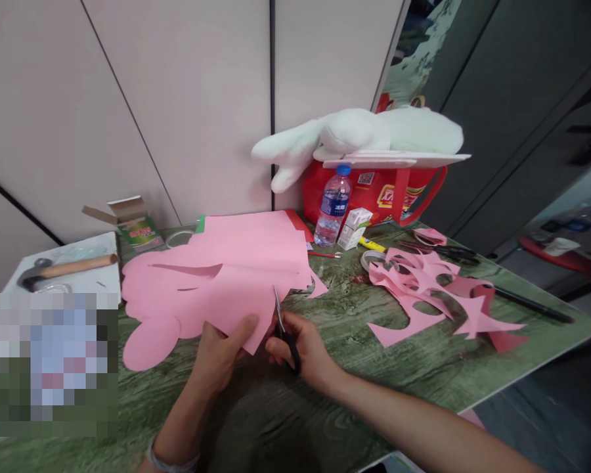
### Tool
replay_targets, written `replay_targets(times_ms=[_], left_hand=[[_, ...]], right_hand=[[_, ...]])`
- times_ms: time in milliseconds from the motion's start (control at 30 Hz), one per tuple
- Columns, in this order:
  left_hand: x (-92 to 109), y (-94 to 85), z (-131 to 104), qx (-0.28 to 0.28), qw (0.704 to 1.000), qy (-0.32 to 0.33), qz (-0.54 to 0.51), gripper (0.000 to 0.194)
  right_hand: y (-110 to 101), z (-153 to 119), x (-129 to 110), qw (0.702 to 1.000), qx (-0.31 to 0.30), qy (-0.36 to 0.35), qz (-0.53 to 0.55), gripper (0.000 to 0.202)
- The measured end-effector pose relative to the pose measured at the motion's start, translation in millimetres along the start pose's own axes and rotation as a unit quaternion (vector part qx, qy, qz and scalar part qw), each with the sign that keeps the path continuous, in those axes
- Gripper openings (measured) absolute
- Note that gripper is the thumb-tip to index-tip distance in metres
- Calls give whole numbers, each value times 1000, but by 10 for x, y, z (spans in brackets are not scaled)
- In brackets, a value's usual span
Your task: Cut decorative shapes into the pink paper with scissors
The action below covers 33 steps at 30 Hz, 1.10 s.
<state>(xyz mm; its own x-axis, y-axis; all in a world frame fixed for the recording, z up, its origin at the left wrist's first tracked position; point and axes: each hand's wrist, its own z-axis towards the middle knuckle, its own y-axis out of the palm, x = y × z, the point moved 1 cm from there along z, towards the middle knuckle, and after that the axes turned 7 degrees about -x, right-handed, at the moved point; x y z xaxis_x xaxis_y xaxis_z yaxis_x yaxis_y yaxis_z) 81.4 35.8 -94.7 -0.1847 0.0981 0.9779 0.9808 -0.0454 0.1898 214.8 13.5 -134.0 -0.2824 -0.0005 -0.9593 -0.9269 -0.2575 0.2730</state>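
My left hand (221, 351) grips the lower edge of a pink paper sheet (236, 295), its thumb on top and its fingers underneath. Black-handled scissors (288, 341) are in my right hand (300, 345), with fingers through the handles. The blades point away from me, and their tip lies at the paper's right part. Rounded pink paper shapes (150, 341) spread to the left of the sheet. More pink paper (251, 233) lies behind it, with green and red edges showing beneath.
Pink offcuts (414, 295) lie on the green table (345, 315) at the right, near a black rod (532, 303). Behind stand a water bottle (331, 210), a small box (354, 228) and a red bag (374, 190) under a white plush. A hammer (73, 266) rests at the left.
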Motion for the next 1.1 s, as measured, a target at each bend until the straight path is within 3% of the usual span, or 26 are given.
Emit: replay_targets(times_ms=[500,833,1100], left_hand=[[87,36,-6,13,999,-5,-38,35],[-18,-89,46,-6,999,34,-3,29],[128,-105,45,3,999,28,-15,36]], right_hand=[[3,1,-4,1000,3,7,-16,38],[17,-5,-36,1000,3,15,-19,40],[21,-15,23,1000,-13,18,-8,42]])
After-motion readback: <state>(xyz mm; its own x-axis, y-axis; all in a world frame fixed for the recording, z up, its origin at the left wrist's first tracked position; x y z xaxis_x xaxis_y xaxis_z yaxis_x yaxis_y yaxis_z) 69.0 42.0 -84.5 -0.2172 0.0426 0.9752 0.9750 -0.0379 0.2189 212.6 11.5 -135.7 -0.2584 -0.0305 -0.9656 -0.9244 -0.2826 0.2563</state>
